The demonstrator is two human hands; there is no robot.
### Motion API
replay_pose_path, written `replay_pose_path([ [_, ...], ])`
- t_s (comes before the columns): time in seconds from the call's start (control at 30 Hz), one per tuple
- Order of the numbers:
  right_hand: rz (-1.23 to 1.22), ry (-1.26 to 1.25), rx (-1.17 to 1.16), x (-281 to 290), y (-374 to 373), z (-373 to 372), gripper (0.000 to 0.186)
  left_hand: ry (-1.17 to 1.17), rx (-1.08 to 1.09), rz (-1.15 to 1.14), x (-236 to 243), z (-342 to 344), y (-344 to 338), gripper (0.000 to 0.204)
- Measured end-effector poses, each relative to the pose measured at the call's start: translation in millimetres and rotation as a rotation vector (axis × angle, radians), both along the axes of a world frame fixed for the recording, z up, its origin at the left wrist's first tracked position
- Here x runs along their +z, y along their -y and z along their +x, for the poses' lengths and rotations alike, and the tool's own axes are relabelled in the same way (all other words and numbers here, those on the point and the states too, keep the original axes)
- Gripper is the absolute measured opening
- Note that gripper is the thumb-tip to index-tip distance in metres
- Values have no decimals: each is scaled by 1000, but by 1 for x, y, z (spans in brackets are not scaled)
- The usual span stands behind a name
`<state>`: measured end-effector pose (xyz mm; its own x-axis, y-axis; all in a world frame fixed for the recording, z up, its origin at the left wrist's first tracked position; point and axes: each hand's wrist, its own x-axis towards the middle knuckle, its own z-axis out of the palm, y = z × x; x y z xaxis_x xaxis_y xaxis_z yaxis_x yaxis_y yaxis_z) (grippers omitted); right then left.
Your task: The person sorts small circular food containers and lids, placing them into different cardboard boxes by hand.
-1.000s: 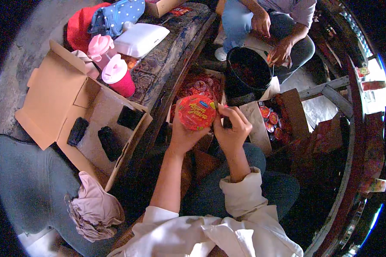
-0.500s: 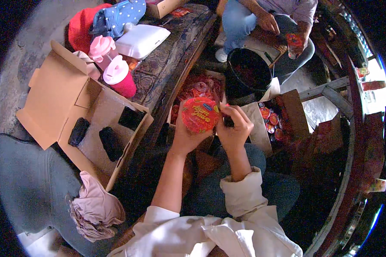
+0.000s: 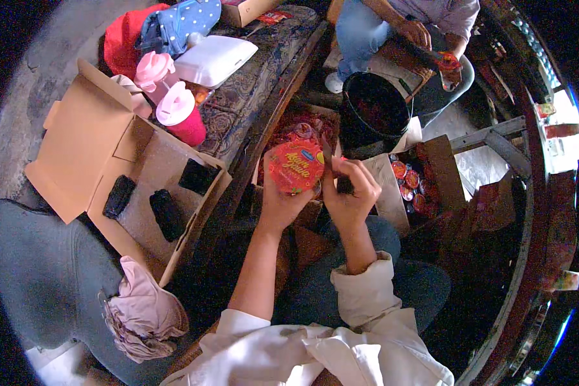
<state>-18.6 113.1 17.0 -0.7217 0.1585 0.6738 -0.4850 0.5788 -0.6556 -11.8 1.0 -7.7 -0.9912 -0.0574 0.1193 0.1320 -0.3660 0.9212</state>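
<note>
Red cup [image 3: 294, 168] gripped in left hand [image 3: 278, 209], right hand [image 3: 354, 192] curled beside, hold unclear

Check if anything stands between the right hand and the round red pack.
Yes: a narrow dark tool, perhaps a knife, in the right hand, at the right edge of the round red pack. Nothing visible separates the left hand from the pack.

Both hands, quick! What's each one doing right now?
Left hand: closed, holding the red cup.
Right hand: closed on a thin dark tool, maybe a knife, at the cup's edge.
</note>
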Motion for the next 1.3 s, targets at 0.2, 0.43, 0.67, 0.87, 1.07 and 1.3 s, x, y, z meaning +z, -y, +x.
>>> replay_pose_path([
  [0.2,-31,24,-7,-4,2,0,21,1,19,-39,-1,0,0,67],
  [0.43,9,-5,-21,0,3,0,17,-66,-9,-115,-3,0,4,70],
  [0.67,-21,-29,-24,-1,2,-2,21,-79,-16,-143,-3,-1,6,69],
  [0.87,-4,-31,-36,4,5,-2,19,51,-43,-30,-4,1,3,63],
  [1.07,-5,-23,-15,6,3,-2,22,111,-22,120,-1,2,7,65],
  [1.3,-4,-15,15,1,4,0,25,35,2,68,3,2,3,69],
])
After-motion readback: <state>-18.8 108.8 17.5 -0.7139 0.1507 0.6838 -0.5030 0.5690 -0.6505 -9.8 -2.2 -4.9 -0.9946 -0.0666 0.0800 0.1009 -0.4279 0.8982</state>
